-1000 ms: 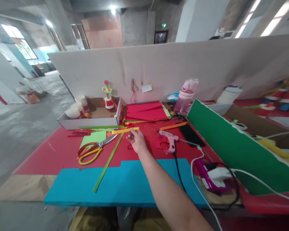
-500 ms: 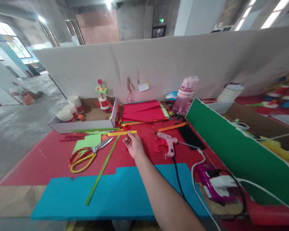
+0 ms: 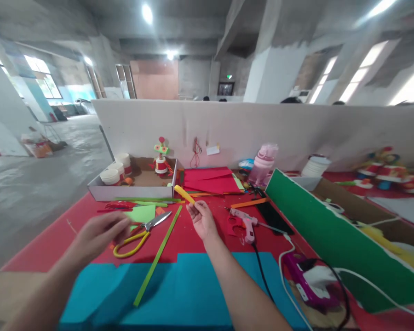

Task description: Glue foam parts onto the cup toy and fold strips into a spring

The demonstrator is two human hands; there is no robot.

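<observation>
My right hand [image 3: 203, 220] pinches the lower end of a short yellow strip [image 3: 184, 194], which tilts up to the left above the red tabletop. My left hand [image 3: 101, 232] is over the left part of the table, fingers bent together and slightly blurred; whether anything is between them is too unclear to tell. It partly hides the scissors [image 3: 158, 219] with red and yellow handles. A long green strip [image 3: 158, 257] lies between my hands, partly over blue sheets [image 3: 200, 285]. Right of my right hand rests a pink glue gun [image 3: 248, 225].
An open box [image 3: 124, 193] with cups and a small figure stands at the back left. Red sheets [image 3: 210, 179] and a pink bottle [image 3: 263, 164] are behind. At right are a green panel [image 3: 331, 225], cables and a purple power strip [image 3: 305, 280].
My left hand has come into view from the left. The yellow strip, flat before, now tilts up in my right hand. The camera view has tipped upward.
</observation>
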